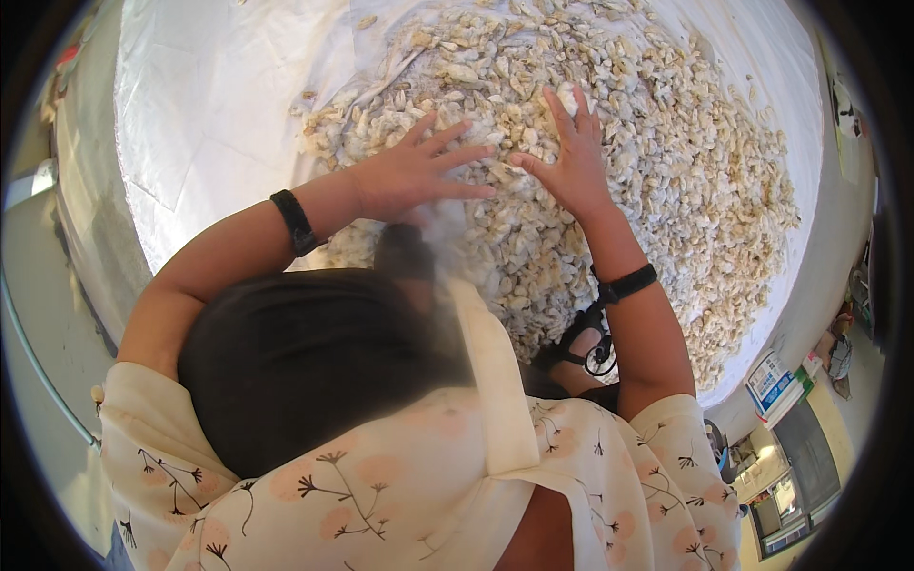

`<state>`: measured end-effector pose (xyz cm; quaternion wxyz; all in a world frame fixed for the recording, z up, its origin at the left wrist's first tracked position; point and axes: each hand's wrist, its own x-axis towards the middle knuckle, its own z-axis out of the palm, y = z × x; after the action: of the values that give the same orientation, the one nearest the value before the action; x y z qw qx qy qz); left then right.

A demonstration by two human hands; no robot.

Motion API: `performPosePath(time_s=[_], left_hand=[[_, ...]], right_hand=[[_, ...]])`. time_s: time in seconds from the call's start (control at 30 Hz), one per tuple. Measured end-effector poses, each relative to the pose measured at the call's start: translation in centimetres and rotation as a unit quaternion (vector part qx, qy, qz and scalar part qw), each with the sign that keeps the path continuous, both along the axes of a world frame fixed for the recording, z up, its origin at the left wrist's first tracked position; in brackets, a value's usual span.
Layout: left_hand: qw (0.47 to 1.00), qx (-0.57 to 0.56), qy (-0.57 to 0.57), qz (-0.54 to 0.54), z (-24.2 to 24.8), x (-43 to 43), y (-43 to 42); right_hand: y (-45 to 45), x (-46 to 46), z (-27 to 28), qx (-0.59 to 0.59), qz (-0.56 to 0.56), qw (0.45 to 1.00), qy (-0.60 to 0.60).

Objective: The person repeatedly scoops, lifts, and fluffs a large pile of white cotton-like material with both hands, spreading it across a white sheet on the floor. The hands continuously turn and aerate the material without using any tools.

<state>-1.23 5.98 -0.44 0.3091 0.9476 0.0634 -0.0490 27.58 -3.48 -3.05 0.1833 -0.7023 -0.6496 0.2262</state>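
Observation:
A wide heap of off-white fibrous tufts, which look like raw cocoons or cotton pieces (pixel 685 164), lies spread on a white sheet (pixel 207 86). Over the heap's left part is my left hand (pixel 428 168), palm down with fingers spread, pointing right. My right hand (pixel 571 157) is to its right, fingers apart and pointing away from me, with a white fluffy tuft (pixel 569 100) at its fingertips. Whether the fingers touch that tuft cannot be told. A whitish blurred wisp shows below my left hand. Both wrists wear black bands.
My knee in black cloth (pixel 307 357) and a black sandal (pixel 589 339) are close below the hands. A white bucket with printed writing (pixel 771 385) stands beyond the sheet at lower right. A thin pale hose or pipe (pixel 43 371) runs along the far left.

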Motion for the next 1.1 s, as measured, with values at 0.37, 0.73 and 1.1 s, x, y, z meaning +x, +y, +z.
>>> performPosePath(time_s=[0.37, 0.73, 1.1], left_hand=[[0.993, 0.101, -0.045, -0.036, -3.1, -1.3, -2.2], [0.970, 0.030, -0.056, 0.235, -2.1, -0.9, 1.5], [0.989, 0.089, 0.038, 0.114, -1.8, -2.4, -1.4]], right_hand=[[-8.7, -7.1, 1.8, -0.008, 0.212, 0.971, -0.108], [-5.2, 5.8, -0.2, 0.057, -0.100, 0.989, -0.095], [-7.8, -6.4, 2.1, 0.021, 0.166, 0.982, -0.082]])
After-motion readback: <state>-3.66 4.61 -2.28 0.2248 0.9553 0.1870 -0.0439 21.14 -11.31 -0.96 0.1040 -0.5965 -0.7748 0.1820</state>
